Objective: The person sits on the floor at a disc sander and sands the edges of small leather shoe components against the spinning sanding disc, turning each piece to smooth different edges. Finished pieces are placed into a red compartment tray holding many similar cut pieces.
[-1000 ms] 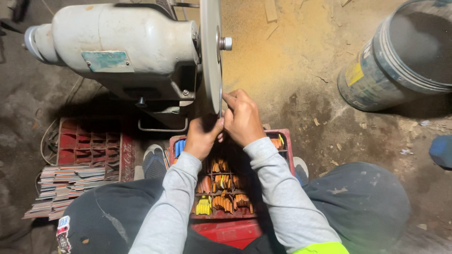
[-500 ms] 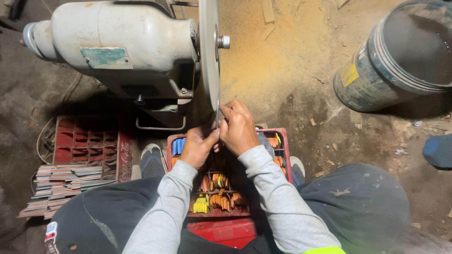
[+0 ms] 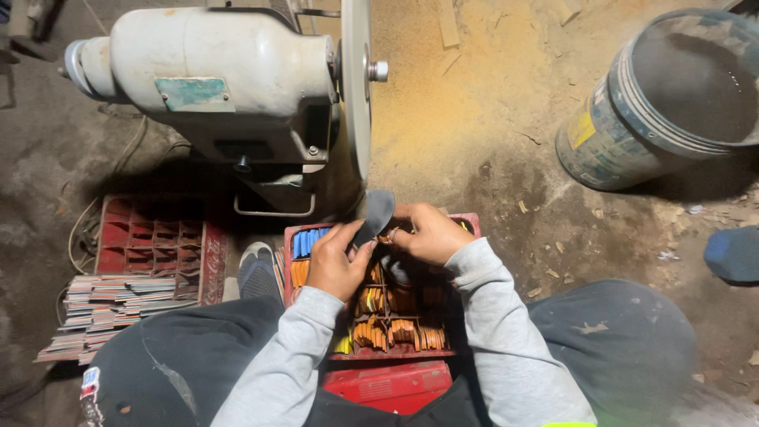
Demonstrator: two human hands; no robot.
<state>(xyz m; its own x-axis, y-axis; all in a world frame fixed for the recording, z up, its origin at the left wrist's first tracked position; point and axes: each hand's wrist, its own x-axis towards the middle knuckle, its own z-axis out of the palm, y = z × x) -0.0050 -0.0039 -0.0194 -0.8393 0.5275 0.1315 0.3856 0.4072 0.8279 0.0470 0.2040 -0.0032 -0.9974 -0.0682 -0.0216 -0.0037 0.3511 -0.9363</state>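
A: Where are your hands?

B: Both are low in front of you, over the red crate [image 3: 473, 224] between your knees. Your left hand [image 3: 336, 263] pinches a dark grey oval piece [image 3: 375, 215] between thumb and fingertips, the piece tilted up toward the lower edge of the grinding disc [image 3: 356, 95]. Whether it touches the disc, I can't tell.

A: And the right?

B: Your right hand [image 3: 431, 235] is curled, fingers drawn together, just beside the left one. It seems to close on something small and orange at the fingertips, but that part is too hidden to be sure.

A: What's in the crate?

B: Stacked flat pieces [image 3: 395, 332] on edge, mostly orange and brown, a few yellow at the near left, a blue row [image 3: 307, 241] at the far left corner.

A: The machine?

B: A pale grey motor housing [image 3: 205, 79] sits on the floor ahead of you, disc mounted on its right end, seen edge-on. Sawdust [image 3: 466, 103] is spread on the ground to the right of the disc.

A: Anything else around you?

B: A second red crate [image 3: 158, 237] with empty cells to your left, a pile of flat sheets [image 3: 111, 304] near it. A worn bucket [image 3: 664, 103] stands well apart, far right. Your shoe [image 3: 259, 269] shows beside the crate.
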